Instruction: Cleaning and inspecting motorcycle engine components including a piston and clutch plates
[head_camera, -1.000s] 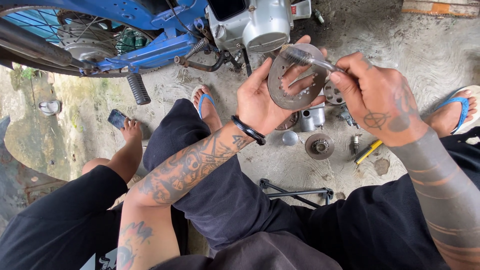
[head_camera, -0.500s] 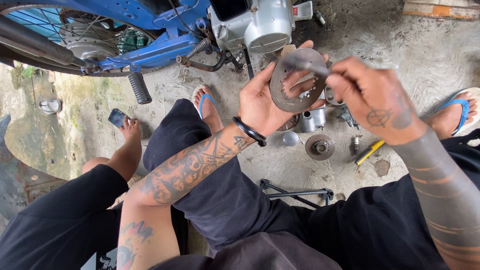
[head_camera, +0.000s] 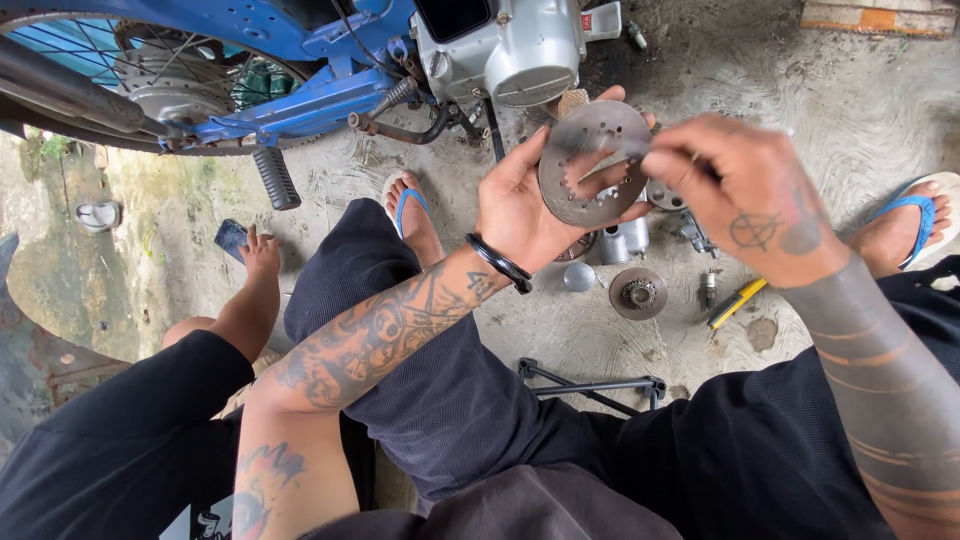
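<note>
Our left hand (head_camera: 525, 205) grasps the round metal plate (head_camera: 592, 162) just below the silver engine (head_camera: 505, 45). Our right hand (head_camera: 745, 195) pinches a thin blurred tool (head_camera: 625, 148) against the plate. Below the plate, a small gear (head_camera: 638, 293) lies on the concrete floor (head_camera: 780, 90).

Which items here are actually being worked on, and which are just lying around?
In hand:
- left hand holds the round metal plate
- right hand at the plate's edge, blurred

Lying about:
- toothed round part
- yellow-handled tool
- small metal cap
- black wire frame
</note>
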